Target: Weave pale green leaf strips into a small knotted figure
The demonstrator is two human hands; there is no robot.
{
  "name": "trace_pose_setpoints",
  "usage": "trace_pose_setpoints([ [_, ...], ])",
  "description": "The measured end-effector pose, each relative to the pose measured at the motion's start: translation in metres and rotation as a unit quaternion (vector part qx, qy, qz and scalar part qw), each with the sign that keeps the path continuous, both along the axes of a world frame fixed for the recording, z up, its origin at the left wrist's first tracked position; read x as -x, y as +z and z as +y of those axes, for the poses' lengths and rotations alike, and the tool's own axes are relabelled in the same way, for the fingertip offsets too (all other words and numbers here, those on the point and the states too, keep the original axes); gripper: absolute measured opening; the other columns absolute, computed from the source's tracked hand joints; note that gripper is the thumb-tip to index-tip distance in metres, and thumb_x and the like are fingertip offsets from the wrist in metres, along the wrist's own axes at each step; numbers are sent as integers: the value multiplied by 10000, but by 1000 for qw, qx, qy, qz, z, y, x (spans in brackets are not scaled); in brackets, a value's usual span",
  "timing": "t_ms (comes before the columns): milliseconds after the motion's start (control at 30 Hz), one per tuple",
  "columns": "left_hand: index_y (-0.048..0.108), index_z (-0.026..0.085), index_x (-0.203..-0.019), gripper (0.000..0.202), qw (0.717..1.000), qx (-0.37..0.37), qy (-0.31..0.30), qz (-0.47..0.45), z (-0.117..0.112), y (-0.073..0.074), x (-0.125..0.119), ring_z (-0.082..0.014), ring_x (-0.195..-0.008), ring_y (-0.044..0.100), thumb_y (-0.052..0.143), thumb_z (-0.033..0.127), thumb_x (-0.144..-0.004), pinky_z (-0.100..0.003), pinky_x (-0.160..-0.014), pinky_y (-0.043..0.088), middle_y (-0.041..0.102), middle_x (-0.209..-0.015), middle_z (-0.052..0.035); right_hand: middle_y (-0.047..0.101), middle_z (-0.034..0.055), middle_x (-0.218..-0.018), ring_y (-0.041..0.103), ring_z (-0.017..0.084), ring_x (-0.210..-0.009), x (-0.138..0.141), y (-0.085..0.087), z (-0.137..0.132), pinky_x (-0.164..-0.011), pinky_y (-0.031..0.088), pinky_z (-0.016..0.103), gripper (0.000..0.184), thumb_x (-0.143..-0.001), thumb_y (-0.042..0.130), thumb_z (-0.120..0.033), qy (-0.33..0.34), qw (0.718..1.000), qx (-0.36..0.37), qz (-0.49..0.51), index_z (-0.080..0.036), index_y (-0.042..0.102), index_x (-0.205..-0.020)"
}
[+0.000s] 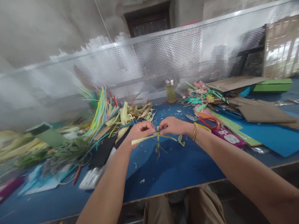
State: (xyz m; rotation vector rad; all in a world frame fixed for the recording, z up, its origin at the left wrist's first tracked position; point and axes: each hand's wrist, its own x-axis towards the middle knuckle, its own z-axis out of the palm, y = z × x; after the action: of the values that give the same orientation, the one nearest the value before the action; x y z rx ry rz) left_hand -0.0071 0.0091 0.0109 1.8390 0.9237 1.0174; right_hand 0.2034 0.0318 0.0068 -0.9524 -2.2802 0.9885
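My left hand and my right hand meet over the blue tabletop, fingertips pinched close together. Between them is a small tied piece of pale green husk strips. One strip sticks out to the left under my left hand, another reaches right below my right hand, and thin strands dangle from the middle. The fingertips partly hide where the strips join. A loose curled leaf scrap lies just below my right wrist.
Scissors with red handles and a purple power strip lie to the right, by coloured paper and cardboard. Dry husks, pastel stems and a black flat item crowd the left. A lidded bottle stands behind.
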Motion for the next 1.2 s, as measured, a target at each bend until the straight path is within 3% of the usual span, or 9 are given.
trace_pose_setpoints([
  [133, 681, 191, -605, 188, 990, -113, -21, 80, -7, 8, -9, -175, -707, 587, 759, 320, -717, -280, -656, 435, 656, -764, -70, 604, -34, -629, 482, 107, -623, 2, -4, 2, -617, 357, 237, 113, -653, 635, -225, -4, 1000, 20, 5, -164, 713, -707],
  [200, 683, 194, -617, 171, 984, -128, -38, 116, -10, 9, -11, -180, -721, 606, 732, 290, -749, -277, -648, 430, 681, -788, -78, 578, -39, -603, 469, 103, -615, 3, -6, 3, -604, 346, 233, 115, -642, 623, -202, -17, 1000, 23, 1, -161, 716, -696],
  [367, 657, 186, -653, 204, 989, -44, -52, 132, -9, -7, -6, -176, -699, 609, 679, 324, -801, -280, -669, 443, 688, -743, -61, 490, -54, -526, 410, 82, -556, 7, -12, 5, -544, 279, 229, 93, -663, 625, -204, -22, 998, -2, -57, -147, 696, -646],
  [600, 667, 169, -722, 216, 993, 64, 46, 83, -2, -39, 0, -152, -664, 586, 714, 378, -747, -263, -665, 434, 670, -699, -23, 693, 25, -745, 555, 132, -678, 18, -21, 4, -583, 318, 234, 199, -761, 624, -325, -27, 980, -105, -169, -167, 741, -793],
  [800, 704, 164, -796, 279, 986, 145, 70, 41, -2, -43, 0, -161, -732, 616, 816, 308, -585, -287, -734, 470, 712, -807, -43, 730, 44, -910, 615, 174, -808, 11, -16, -4, -608, 328, 250, 215, -798, 596, -312, -60, 954, -157, -246, -211, 742, -918],
  [933, 692, 165, -764, 297, 983, 139, 120, 26, 1, -44, 1, -160, -719, 610, 829, 320, -551, -305, -760, 474, 708, -776, -37, 722, 40, -970, 612, 181, -884, 7, -10, -8, -671, 351, 264, 199, -826, 549, -226, -92, 938, -217, -254, -219, 733, -901],
  [1067, 689, 160, -749, 306, 982, 132, 132, 31, 0, -45, 0, -156, -697, 596, 832, 343, -550, -303, -747, 464, 697, -749, -34, 695, 48, -990, 590, 175, -898, 9, -6, -10, -734, 361, 276, 223, -893, 510, -237, -97, 926, -284, -230, -219, 728, -940],
  [1200, 682, 159, -744, 329, 982, 123, 142, 31, 0, -47, -1, -156, -682, 591, 840, 368, -545, -289, -709, 457, 691, -736, -31, 691, 38, -939, 573, 187, -908, 12, -5, -13, -741, 348, 296, 191, -892, 559, -264, -61, 922, -310, -223, -243, 742, -943],
])
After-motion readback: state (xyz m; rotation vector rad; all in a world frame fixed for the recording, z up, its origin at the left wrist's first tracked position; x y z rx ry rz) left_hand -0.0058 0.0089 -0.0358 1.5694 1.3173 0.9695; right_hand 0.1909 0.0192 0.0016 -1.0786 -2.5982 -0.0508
